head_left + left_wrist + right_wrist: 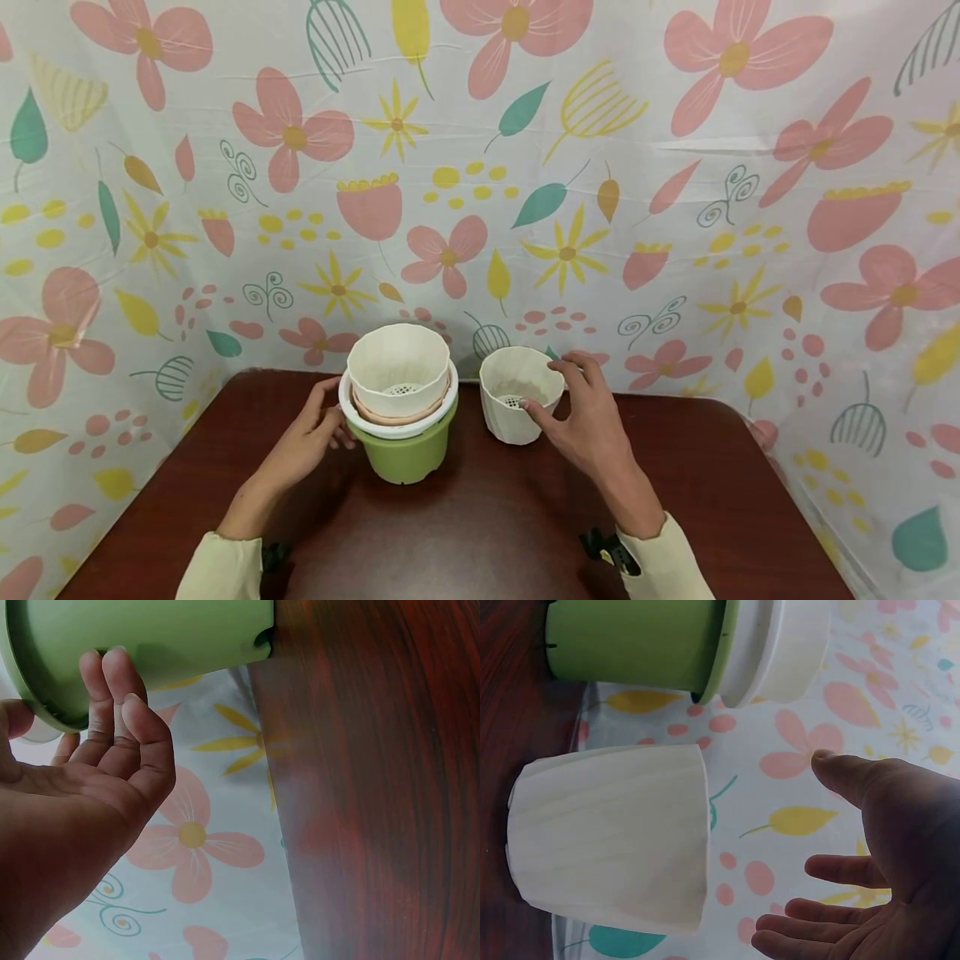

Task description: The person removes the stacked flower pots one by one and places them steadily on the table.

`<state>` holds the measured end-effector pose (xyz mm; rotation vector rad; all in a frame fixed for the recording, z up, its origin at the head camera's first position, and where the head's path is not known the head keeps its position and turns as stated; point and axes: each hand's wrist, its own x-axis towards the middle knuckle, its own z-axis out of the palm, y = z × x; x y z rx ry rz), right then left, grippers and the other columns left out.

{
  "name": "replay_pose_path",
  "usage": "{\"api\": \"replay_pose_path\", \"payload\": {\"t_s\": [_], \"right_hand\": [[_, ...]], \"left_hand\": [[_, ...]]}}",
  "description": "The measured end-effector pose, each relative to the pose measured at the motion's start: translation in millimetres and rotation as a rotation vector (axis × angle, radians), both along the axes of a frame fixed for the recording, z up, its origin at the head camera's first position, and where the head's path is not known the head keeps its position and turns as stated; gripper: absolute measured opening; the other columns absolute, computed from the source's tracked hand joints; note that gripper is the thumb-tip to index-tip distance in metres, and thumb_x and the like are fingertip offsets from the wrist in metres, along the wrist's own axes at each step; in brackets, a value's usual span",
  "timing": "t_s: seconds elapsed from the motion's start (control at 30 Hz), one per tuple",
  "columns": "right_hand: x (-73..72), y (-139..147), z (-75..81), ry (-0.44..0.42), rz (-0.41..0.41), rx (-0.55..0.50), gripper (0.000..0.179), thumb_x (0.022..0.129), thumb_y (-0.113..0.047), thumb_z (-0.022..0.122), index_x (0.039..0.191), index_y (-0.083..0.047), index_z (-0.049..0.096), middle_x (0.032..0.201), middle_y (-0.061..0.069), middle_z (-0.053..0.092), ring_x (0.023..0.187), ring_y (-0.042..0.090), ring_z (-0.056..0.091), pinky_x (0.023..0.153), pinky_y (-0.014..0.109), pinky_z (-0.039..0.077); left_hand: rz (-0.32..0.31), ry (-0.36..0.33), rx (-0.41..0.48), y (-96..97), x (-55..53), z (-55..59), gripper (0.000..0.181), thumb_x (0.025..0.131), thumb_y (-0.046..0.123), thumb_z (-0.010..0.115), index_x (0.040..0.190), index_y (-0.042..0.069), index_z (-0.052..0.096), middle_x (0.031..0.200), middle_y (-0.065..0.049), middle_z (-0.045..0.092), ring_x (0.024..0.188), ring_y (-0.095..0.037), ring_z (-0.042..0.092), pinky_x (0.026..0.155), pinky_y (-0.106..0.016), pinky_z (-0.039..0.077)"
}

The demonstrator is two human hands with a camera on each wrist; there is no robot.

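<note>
A stack of nested flower pots stands on the table: a green pot [405, 454] outermost, then a white pot [347, 410], a peach pot [401, 419] and a cream fluted pot [397, 367] on top. At the stack's left side is my left hand [303, 442], its fingertips at the rims and the green wall, fingers loosely bent. To the right, another cream fluted pot [517, 392] with a holed base sits upright. My right hand [592, 425] hovers by its rim, thumb and fingers spread; the right wrist view shows a gap between hand [885, 862] and pot [615, 840].
The dark red-brown table [450, 542] has rounded back corners. Behind it and at both sides hangs a white sheet [480, 183] printed with flowers and leaves, close to the table's back edge.
</note>
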<state>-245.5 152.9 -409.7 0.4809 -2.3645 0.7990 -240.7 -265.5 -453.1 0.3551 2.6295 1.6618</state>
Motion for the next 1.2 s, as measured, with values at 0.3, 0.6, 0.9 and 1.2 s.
{"api": "replay_pose_path", "payload": {"t_s": [0.3, 0.6, 0.9, 1.2], "right_hand": [[6.4, -4.0, 4.5, 0.037, 0.016, -0.026, 0.065, 0.084, -0.034, 0.093, 0.131, 0.002, 0.066, 0.137, 0.021, 0.055, 0.119, 0.038, 0.06, 0.095, 0.056, 0.054], [9.1, -7.0, 12.1, 0.079, 0.039, -0.048, 0.064, 0.083, -0.03, 0.094, 0.131, 0.002, 0.066, 0.138, 0.025, 0.055, 0.126, 0.038, 0.056, 0.1, 0.056, 0.053], [12.8, -12.0, 17.3, 0.063, 0.046, -0.06, 0.064, 0.084, -0.032, 0.093, 0.132, 0.001, 0.066, 0.141, 0.023, 0.054, 0.128, 0.038, 0.056, 0.102, 0.056, 0.052], [15.9, -15.5, 20.8, 0.054, 0.056, -0.076, 0.065, 0.084, -0.033, 0.093, 0.133, -0.001, 0.066, 0.142, 0.022, 0.055, 0.129, 0.036, 0.056, 0.102, 0.056, 0.051]], "left_hand": [[0.001, -0.002, -0.005, 0.0, 1.2, -1.4, 0.045, 0.118, 0.027, 0.039, 0.16, 0.022, 0.026, 0.098, -0.011, 0.07, 0.089, -0.028, 0.07, 0.081, -0.034, 0.053], [-0.008, 0.007, 0.001, 0.2, 0.6, -1.2, 0.044, 0.118, 0.029, 0.039, 0.16, 0.023, 0.027, 0.1, -0.01, 0.071, 0.091, -0.028, 0.07, 0.082, -0.036, 0.054], [-0.004, 0.013, -0.002, -0.6, 2.4, -0.3, 0.045, 0.118, 0.027, 0.039, 0.16, 0.022, 0.026, 0.1, -0.011, 0.07, 0.09, -0.028, 0.069, 0.081, -0.035, 0.054], [-0.011, 0.019, -0.002, 0.7, 2.7, -0.4, 0.044, 0.118, 0.027, 0.038, 0.16, 0.022, 0.026, 0.1, -0.011, 0.07, 0.091, -0.029, 0.069, 0.081, -0.033, 0.053]]}}
